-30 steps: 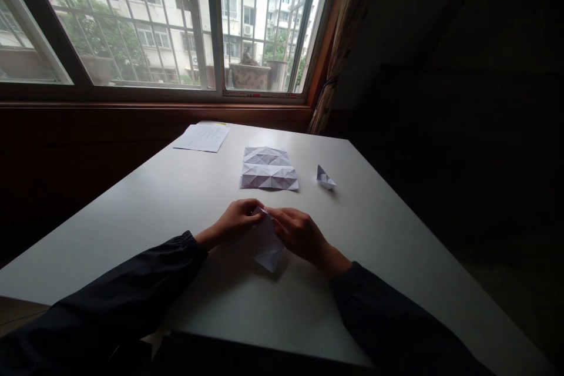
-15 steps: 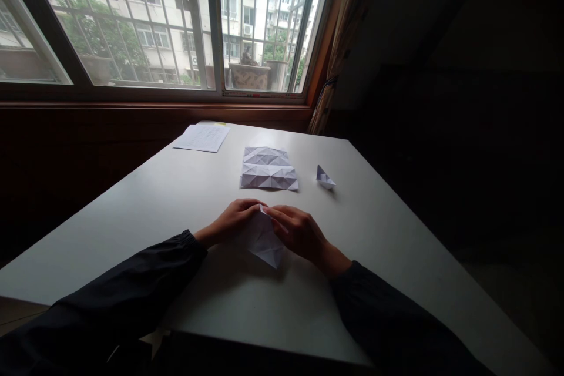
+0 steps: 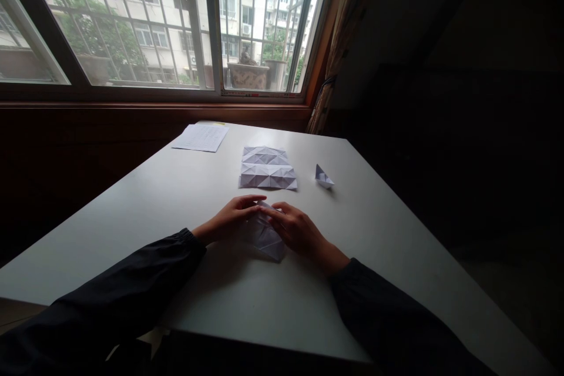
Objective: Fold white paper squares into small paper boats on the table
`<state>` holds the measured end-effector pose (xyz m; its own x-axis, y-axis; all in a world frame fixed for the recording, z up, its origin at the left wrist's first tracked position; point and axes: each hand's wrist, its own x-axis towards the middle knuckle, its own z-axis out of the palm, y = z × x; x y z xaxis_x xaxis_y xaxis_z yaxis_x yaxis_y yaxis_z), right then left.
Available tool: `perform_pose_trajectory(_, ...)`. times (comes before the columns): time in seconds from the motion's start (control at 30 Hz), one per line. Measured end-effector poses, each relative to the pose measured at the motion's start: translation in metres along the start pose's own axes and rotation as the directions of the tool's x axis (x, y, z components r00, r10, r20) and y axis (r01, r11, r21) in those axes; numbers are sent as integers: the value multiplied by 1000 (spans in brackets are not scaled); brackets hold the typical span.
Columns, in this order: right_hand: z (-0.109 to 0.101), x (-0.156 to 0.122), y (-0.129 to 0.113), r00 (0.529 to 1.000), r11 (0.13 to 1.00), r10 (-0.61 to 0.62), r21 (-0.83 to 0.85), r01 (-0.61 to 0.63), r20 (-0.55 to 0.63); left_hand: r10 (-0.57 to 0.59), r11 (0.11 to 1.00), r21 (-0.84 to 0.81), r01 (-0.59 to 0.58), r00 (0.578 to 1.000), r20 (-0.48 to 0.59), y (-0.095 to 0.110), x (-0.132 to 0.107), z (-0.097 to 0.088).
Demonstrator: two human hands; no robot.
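A creased sheet of white paper [image 3: 268, 242] is between my two hands, tilted, its lower corner pointing toward me. My left hand [image 3: 232, 216] grips its upper left part, the index finger stretched out above it. From the other side my right hand [image 3: 300, 230] holds the upper right edge, with fingertips close to those of the left. The hands cover much of the paper's upper edge. Just beyond them lies a flat square of paper [image 3: 268, 168] with many triangular folds. To its right sits a small folded paper boat [image 3: 324, 177].
Printed sheets [image 3: 200, 137] lie at the far left corner of the white table [image 3: 145, 205]. Behind the table is a barred window [image 3: 145, 29], with a tied curtain [image 3: 324, 97] at its right side.
The paper's lower corner has risen slightly, and more creases show on it. My left index finger has lifted off the paper's top, while my right fingers have shifted along the upper edge.
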<state>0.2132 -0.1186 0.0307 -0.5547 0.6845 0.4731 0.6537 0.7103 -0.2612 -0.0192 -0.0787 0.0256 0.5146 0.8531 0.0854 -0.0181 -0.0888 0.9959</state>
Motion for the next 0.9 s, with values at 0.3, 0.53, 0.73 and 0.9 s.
perform_pose_trajectory(0.3, 10, 2, 13, 985, 974, 115, 208, -86, -130, 208, 821, 555, -133, 975, -75, -1, 3, 2)
perform_pose_trajectory(0.53, 15, 5, 16, 951, 954, 203, 266, -139, -232, 216, 739, 669, -81, 969, -121, 0, 7, 1)
perform_pose_trajectory(0.73, 16, 5, 20, 936, 947, 231, 283, -152, -267, 281, 690, 718, -93, 948, -147, -1, 13, -1)
perform_pose_trajectory(0.9, 17, 5, 24, 942, 951, 220, 270, -149, -255, 318, 600, 793, -109, 941, -111, -2, 17, -3)
